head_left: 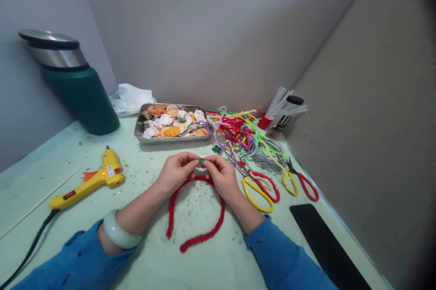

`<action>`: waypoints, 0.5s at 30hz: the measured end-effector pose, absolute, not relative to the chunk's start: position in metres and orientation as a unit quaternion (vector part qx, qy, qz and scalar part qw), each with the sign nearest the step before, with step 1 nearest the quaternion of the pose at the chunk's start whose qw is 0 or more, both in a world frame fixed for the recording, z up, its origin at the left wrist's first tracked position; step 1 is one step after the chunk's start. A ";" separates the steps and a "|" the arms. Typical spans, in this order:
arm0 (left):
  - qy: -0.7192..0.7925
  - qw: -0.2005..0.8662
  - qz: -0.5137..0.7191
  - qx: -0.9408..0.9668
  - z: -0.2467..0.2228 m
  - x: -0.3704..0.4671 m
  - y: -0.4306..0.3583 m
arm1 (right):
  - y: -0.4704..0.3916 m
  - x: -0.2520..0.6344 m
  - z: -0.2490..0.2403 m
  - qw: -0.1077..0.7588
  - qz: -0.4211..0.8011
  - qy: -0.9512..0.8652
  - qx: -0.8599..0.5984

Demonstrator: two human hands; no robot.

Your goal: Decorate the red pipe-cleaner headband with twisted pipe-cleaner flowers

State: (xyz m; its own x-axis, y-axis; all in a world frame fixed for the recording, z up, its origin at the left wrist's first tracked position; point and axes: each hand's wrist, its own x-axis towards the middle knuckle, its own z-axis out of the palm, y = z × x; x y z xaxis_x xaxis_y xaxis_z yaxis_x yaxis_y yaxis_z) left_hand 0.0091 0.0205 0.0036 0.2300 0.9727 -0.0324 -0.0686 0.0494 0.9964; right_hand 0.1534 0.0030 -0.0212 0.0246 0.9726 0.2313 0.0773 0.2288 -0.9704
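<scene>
Yellow glue gun (91, 184) is lying way over on the left, then the left hand (177, 173) is pinching a tiny green piece (201, 161) by the far curve of a fuzzy red loop (171, 210) on the table (204, 272), the right hand (222, 175) pinching it too, then two pairs of scissors (255, 174).

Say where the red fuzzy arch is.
The red fuzzy arch lies on the table below centre in the head view, its bend close to the left hand and the right hand.
</scene>
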 end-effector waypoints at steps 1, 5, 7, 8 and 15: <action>0.430 0.583 0.447 0.525 0.003 0.009 0.020 | 0.003 0.154 -0.021 0.543 0.410 -0.565 -0.466; 0.431 0.578 0.443 0.532 0.001 0.009 0.021 | 0.004 0.154 -0.021 0.545 0.403 -0.568 -0.466; 0.432 0.573 0.444 0.536 -0.001 0.009 0.021 | 0.004 0.154 -0.022 0.545 0.399 -0.570 -0.467; 0.433 0.571 0.445 0.538 -0.002 0.009 0.021 | 0.004 0.154 -0.022 0.546 0.397 -0.569 -0.469; 0.427 0.569 0.445 0.544 -0.002 0.009 0.021 | 0.004 0.155 -0.025 0.543 0.387 -0.574 -0.475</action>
State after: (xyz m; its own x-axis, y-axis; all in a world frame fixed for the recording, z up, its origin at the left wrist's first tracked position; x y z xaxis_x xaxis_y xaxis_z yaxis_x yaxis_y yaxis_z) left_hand 0.0094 0.0213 -0.0019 0.2395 0.9709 -0.0030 -0.0418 0.0134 0.9990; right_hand 0.1546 0.0042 -0.0250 0.0418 0.9656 0.2565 0.1254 0.2496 -0.9602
